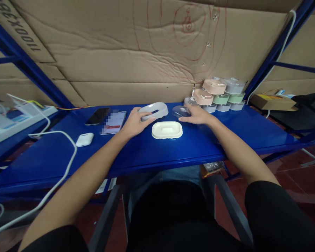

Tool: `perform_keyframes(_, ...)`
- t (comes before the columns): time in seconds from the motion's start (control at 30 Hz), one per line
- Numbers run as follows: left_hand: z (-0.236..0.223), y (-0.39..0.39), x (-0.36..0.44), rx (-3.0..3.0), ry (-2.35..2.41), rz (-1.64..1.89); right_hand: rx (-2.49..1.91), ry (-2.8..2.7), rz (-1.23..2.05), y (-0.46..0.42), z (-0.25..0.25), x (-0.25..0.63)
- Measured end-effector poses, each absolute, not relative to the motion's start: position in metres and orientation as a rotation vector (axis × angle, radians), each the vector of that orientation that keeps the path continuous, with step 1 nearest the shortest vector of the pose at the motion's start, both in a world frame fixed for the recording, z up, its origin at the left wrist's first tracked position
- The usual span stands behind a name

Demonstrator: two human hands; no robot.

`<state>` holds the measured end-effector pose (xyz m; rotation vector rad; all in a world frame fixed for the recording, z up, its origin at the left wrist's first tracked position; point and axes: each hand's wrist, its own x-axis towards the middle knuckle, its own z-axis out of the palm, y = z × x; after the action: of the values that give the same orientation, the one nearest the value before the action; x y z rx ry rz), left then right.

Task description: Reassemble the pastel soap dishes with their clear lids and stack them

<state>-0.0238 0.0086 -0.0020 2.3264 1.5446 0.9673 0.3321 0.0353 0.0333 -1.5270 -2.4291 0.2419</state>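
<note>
My left hand (138,120) is closed on a pale grey oval plastic shell (159,109) with a slot in it, tilted above the blue table. My right hand (196,114) has its fingers on a clear plastic lid (180,111), which lies at the right of the shell; the thumb reaches along its near side. Between the hands and nearer to me, a cream oval tray (167,130) with a raised middle lies flat on the table. Neither hand touches it.
Stacked lidded boxes in peach (214,86), green (221,99) and grey (235,86) stand at the back right. To the left lie a dark phone (97,116), a lit phone (113,122), a white earbud case (84,139) and a white cable (72,157). A cardboard wall (99,66) closes the back.
</note>
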Motion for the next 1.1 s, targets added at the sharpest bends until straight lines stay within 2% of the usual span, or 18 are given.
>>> perform_keyframes(0.23, -0.018, 0.023, -0.027, 2.343, 1.658, 0.774, -1.631, -2.522, 0.223, 0.037, 0.026, 0.331)
perform_keyframes(0.47, -0.012, 0.023, -0.027, 2.292, 1.658, 0.724, -1.703, -2.584, 0.211, 0.030, 0.032, 0.325)
perform_keyframes(0.67, -0.008, 0.023, -0.030, 2.328, 1.627, 0.780, -1.724, -2.615, 0.209, 0.028, 0.035, 0.326)
perform_keyframes(0.8, -0.001, 0.016, -0.029, 2.301, 1.640, 0.936, -1.713, -2.608, 0.205, 0.029, 0.034, 0.329)
perform_keyframes(0.93, 0.010, -0.001, -0.021, 2.413, 1.366, 1.031, -1.694, -2.600, 0.191, 0.034, 0.030, 0.331)
perform_keyframes(1.1, 0.011, -0.018, -0.004, 2.510, 1.053, 0.816, -1.642, -2.559, 0.228, 0.039, 0.025, 0.334)
